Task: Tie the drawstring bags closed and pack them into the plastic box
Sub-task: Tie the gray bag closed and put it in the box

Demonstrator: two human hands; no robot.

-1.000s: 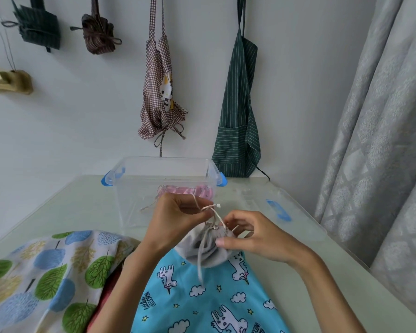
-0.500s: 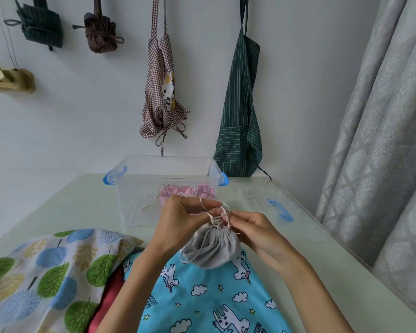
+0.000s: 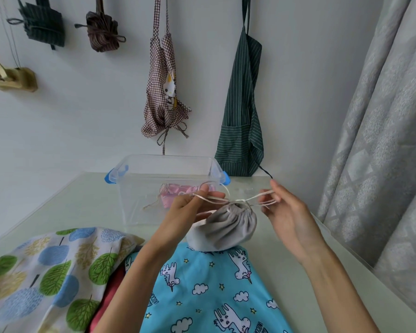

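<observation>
On the desk [image 3: 87,200], beyond our fingers, the plastic box [image 3: 168,169] already holds a pink bag [image 3: 178,192]. Two big bags [image 3: 202,292] below remain. Between both hands [image 3: 185,212] the grey bag [image 3: 226,227] hangs, each pinching its drawstring [image 3: 243,200] taut.

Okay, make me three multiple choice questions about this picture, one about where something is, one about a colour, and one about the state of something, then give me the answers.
1. Where is the pink bag?
A. inside the plastic box
B. hanging on the wall
C. under the grey bag

2. What colour are the box's latches?
A. red
B. blue
C. green

3. What are the two hands doing?
A. resting flat on the table
B. lifting the box
C. pulling the drawstring apart

Answers: 1 A, it shows through the clear wall. 2 B, both corner clips are blue. 3 C, the left hand and right hand each pinch cord that runs out from the gathered neck.
</observation>
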